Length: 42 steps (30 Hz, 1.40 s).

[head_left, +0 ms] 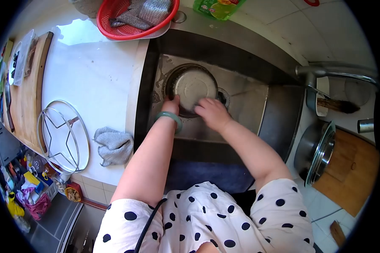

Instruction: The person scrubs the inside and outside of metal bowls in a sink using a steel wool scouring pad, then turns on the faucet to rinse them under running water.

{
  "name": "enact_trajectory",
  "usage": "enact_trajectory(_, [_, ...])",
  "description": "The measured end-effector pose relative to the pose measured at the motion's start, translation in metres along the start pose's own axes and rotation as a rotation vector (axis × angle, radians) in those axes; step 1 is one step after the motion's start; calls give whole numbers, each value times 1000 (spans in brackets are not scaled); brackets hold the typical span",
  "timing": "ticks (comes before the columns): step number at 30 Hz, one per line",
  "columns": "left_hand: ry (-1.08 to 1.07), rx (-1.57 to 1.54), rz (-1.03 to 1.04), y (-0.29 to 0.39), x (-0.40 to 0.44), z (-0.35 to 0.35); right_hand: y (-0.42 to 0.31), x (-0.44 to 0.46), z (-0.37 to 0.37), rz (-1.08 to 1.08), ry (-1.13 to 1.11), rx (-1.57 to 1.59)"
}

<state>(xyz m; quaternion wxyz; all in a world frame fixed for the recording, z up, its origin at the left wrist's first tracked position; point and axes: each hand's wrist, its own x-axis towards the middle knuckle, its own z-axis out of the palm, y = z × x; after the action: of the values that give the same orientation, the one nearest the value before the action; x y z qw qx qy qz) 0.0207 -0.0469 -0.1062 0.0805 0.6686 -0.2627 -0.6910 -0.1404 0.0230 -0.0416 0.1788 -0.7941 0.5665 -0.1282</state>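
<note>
A round metal pot (195, 86) sits in the stainless-steel sink (247, 99); I cannot tell whether its base or its inside faces up. At its near left edge, my left hand (172, 105), wearing a green bangle (169, 120), is closed on the rim with the thumb over the top. My right hand (214, 114) is at the pot's near right edge, fingers bent together and blurred by motion. Whatever those fingers hold, if anything, is hidden. Part of the drain (223, 97) shows just right of the pot.
A red colander (137, 36) holding scaly silver fish pieces stands beyond the sink. On the left counter lie a grey cloth (113, 145), a wire rack (63, 135) and a wooden board (29, 92). The faucet (337, 74) and stacked bowls (314, 152) are to the right.
</note>
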Motion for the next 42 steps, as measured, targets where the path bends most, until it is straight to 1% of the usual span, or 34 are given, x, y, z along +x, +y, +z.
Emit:
enact_trajectory(2, [64,37,15,9,-4,4,12,-12,-9,-17,3,-35])
enact_trajectory(4, [137,39,262,-2,14,7,16,-17,-13,-5,19,-56])
enact_trajectory(5, [171,42,383,-10,25,7,13,-14,-8,-34,24,-35])
enact_trajectory(7, [155,41,373,-4,22,1,0,3,7,-89,33,10])
enact_trajectory(8, [147,43,368,0,19,-1,-2,8,10,-69,15,5])
enact_trajectory(10, [160,169,401,10,4,-3,-6,18,6,-26,-22,-2])
enact_trajectory(11, [166,232,410,18,-2,-5,0,23,-3,129,-8,-36])
enact_trajectory(13, [177,314,400,24,-9,-5,41,25,3,629,269,79])
enact_trajectory(14, [181,333,388,27,-11,-5,70,19,2,695,287,153])
enact_trajectory(15, [184,350,377,30,-12,-6,81,17,-11,761,306,225])
enact_trajectory(18, [162,511,467,33,-9,-8,85,6,-37,906,542,1078])
enact_trajectory(19, [336,642,655,32,-22,-2,78,1,-49,866,562,1420])
enact_trajectory(22, [143,453,1038,39,-59,25,41,-11,-77,809,744,1748])
enact_trajectory(23, [-39,322,932,43,-75,41,33,-19,-80,721,746,1834])
enact_trajectory(24, [-219,195,820,48,-91,57,26,-24,-83,712,766,1839])
enact_trajectory(26, [-449,-59,525,58,-119,84,11,-31,-90,689,812,1838])
enact_trajectory(27, [-567,-175,370,63,-129,95,2,-33,-98,716,832,1752])
enact_trajectory(30, [-647,-13,438,63,-142,113,12,-58,-112,803,713,1051])
enact_trajectory(31, [-701,2,353,70,-151,114,23,-70,-124,791,701,792])
enact_trajectory(32, [-745,-42,310,73,-155,120,33,-85,-141,790,743,645])
enact_trajectory(33, [-782,-86,265,75,-158,125,48,-97,-158,781,845,550])
enact_trajectory(34, [-813,-132,220,78,-161,129,63,-108,-182,807,874,312])
enact_trajectory(35, [-806,-170,226,82,-168,135,94,-123,-197,796,918,145])
enact_trajectory(36, [-798,-211,233,88,-180,143,89,-122,-232,817,900,-113])
enact_trajectory(37, [-789,-252,242,93,-187,151,107,-133,-252,879,813,-106])
enact_trajectory(38, [-787,-261,252,97,-189,159,111,-132,-271,982,728,-237])
enact_trajectory(40, [-792,-276,262,103,-194,176,139,-150,-273,928,641,-416])
enact_trajectory(41, [-778,-293,292,105,-198,184,157,-160,-271,988,453,-410])
enact_trajectory(42, [-763,-311,322,108,-203,191,151,-158,-277,1081,427,-266])
